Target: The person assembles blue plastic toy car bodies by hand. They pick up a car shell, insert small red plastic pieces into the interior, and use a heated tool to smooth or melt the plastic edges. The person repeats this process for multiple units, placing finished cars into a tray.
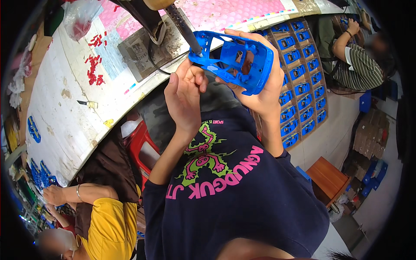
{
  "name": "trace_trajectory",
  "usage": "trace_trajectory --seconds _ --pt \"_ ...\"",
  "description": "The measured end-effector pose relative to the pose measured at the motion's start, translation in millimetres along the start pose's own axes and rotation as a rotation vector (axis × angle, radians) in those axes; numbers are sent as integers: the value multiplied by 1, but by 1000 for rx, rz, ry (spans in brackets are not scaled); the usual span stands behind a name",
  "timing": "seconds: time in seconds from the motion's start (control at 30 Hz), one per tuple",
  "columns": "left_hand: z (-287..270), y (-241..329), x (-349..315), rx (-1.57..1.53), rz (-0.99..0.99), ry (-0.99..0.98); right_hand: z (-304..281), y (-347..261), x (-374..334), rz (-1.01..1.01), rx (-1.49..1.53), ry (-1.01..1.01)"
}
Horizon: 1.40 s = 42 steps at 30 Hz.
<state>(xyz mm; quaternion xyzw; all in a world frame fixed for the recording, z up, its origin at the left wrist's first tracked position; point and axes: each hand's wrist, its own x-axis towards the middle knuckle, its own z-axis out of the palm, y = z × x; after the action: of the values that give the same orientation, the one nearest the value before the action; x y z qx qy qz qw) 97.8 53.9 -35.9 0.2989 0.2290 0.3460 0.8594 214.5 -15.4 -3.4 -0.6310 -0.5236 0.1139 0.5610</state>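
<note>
My right hand (260, 86) grips a blue plastic toy car body (236, 58), turned underside up in front of my chest. My left hand (184, 93) is raised beside its left end, fingers curled against that end of the shell. The dark tip of a hanging powered screwdriver (184, 28) comes down from above and touches the car body's left corner.
A long white worktable (65, 108) curves along the left with small red parts (93, 69), a metal plate (143, 52) and a plastic bag. A cardboard tray of several blue car bodies (303, 86) lies at right. A person in yellow sits lower left, another in stripes upper right.
</note>
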Motion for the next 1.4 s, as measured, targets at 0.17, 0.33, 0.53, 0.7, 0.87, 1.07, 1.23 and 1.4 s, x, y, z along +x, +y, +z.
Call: trace_trajectory --seconds 0.17,0.33,0.53,0.7,0.87,1.07,1.23,1.4 --pt "1 -1 0 -10 -5 12 0 0 0 -26 -10 9" --pt "0 1 -1 -5 -5 0 0 0 0 -44 -2 6" --pt "0 -1 0 -3 -11 3 -1 0 -1 -10 -2 2" --pt "2 1 -1 8 -18 5 -3 1 1 -63 -24 -17" --pt "-1 1 -3 -11 -12 11 1 5 -3 -44 2 -9" --pt "-22 -23 -23 317 -74 -2 8 23 -40 193 125 141" --pt "-32 -41 -64 227 -274 -50 17 12 -100 461 329 210" --pt "-64 -43 -89 34 -329 -2 8 13 -124 518 387 -221"
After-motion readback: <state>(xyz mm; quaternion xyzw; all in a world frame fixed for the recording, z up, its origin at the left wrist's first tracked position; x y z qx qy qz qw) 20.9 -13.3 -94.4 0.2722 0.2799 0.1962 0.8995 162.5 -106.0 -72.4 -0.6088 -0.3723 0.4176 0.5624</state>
